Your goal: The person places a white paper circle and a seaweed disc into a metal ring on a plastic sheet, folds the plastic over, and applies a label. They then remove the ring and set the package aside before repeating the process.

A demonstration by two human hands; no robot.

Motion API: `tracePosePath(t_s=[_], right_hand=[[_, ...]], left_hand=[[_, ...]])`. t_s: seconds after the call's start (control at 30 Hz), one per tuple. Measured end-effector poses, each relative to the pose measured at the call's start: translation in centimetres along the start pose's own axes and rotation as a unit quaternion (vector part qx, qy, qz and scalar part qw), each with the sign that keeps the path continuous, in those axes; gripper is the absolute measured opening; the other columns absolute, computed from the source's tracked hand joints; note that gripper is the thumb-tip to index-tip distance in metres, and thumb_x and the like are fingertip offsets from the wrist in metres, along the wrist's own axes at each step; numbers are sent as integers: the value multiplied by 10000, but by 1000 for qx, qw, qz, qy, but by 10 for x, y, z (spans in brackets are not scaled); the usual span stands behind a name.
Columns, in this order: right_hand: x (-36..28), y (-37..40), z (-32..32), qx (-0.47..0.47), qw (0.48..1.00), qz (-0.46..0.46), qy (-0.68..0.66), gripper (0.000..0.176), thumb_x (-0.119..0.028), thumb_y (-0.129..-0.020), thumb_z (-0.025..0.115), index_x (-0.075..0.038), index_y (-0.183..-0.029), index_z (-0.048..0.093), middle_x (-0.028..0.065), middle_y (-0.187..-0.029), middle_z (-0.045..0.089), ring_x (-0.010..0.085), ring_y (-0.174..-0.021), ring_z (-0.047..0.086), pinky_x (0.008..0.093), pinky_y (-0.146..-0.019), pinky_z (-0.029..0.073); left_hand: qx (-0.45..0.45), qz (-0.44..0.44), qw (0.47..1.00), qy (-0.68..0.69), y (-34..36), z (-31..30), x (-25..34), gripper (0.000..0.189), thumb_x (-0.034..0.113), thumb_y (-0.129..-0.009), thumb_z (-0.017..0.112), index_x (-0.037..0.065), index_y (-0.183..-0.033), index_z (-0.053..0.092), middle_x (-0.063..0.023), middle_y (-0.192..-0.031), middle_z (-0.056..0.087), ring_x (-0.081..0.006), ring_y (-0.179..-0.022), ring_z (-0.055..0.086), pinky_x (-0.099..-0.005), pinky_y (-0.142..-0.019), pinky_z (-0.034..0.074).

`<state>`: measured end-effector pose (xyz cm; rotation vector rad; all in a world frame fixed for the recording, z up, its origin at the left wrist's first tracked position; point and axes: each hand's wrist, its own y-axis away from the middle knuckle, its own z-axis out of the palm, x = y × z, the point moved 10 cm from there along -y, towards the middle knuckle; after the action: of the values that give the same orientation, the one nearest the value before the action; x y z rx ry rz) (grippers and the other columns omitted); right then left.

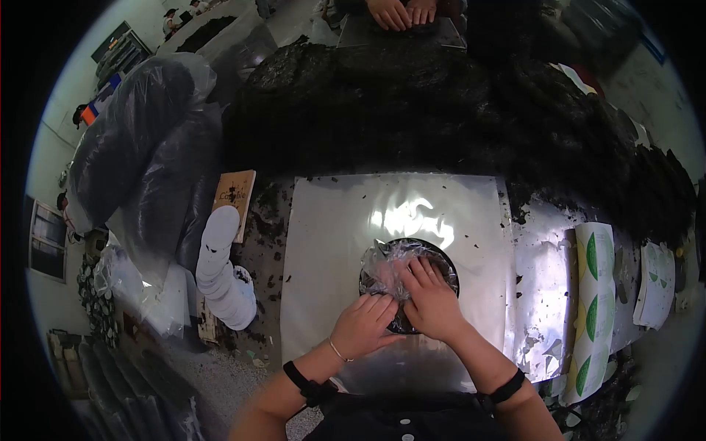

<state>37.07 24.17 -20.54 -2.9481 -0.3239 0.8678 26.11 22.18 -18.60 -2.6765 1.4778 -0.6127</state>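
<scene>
A round black-rimmed mould (457,283) sits near the middle of a shiny sheet. Crumpled clear plastic film (379,268) covers its left part, with dark material showing beneath. My left hand (362,325) is at the mould's near left edge, its bent fingers closed on the film and its thumb pointing right. My right hand (432,301) lies over the mould's right half, fingers stretched out and pressing on the film. Much of the mould's inside is hidden under both hands.
A large heap of dark, stringy material (412,110) spans the table behind the sheet (323,242). White discs (220,228) are stacked left, beside a wooden block (237,195) and filled plastic bags (154,147). Green-printed labels (596,294) lie right. Another person's hands (401,13) work opposite.
</scene>
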Motion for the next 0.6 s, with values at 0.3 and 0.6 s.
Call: tracePosePath(t_s=[0.3,0.6], right_hand=[[-3,-8,9,-1,994,25,110,622,-205,-839,642,-183,-1453,539,265,-1489,479,447,-1404,445,538,-1193,340],[-1,-8,12,-92,992,60,65,753,-208,-831,650,-239,-1555,444,265,-1486,464,453,-1408,428,537,-1201,328]], left_hand=[[209,-128,955,167,0,-75,-63,530,363,-808,844,14,-1141,622,-160,-1246,626,-296,-1208,589,-377,-1041,470],[96,-17,737,669,-70,-68,-90,514,260,-945,699,32,-1378,539,-191,-1377,604,-315,-1324,575,-495,-1143,441]])
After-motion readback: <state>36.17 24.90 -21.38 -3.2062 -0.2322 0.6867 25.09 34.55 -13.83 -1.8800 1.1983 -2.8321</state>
